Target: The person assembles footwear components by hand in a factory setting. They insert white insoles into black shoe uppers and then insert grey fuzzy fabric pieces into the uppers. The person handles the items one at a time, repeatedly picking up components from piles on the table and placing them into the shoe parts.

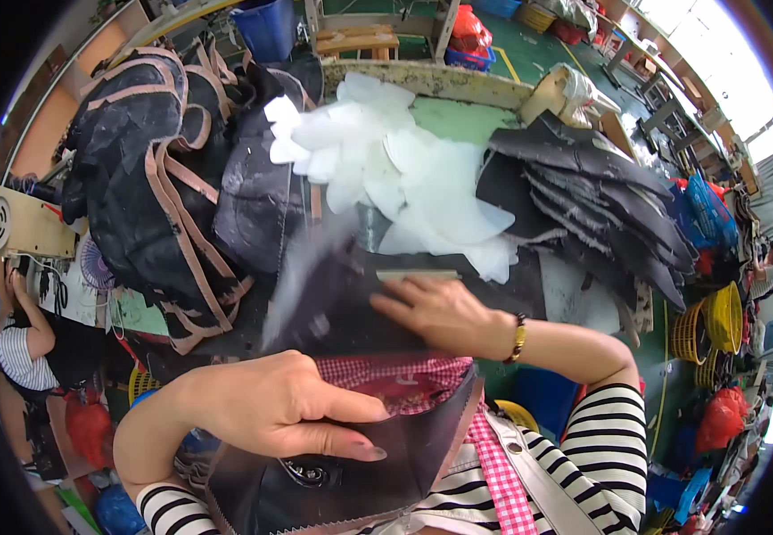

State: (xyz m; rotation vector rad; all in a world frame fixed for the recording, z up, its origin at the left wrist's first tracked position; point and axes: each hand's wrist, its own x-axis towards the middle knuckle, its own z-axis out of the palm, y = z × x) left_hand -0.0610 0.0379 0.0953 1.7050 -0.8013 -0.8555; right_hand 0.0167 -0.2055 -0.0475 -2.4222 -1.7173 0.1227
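My left hand (275,406) is in front of my body, over a dark sheet-like piece (386,468) with a zigzag edge and pinkish trim. Its thumb and forefinger are stretched out and apart, with nothing visible between them; the other fingers are curled out of sight. Fingers spread, my right hand (431,312) lies on dark material on the table, touching or close to a narrow pale strip (418,275). A dark grey flap (302,290), smeared by motion, stands up left of that hand. Pink checked cloth (413,373) shows below it.
Translucent white cut sheets (386,160) are heaped beyond my hands. Stacked dark pieces (592,196) lie at the right, and a large dark heap with pink edging (146,160) at the left. A person (34,334) sits by a sewing machine (25,227) at the far left.
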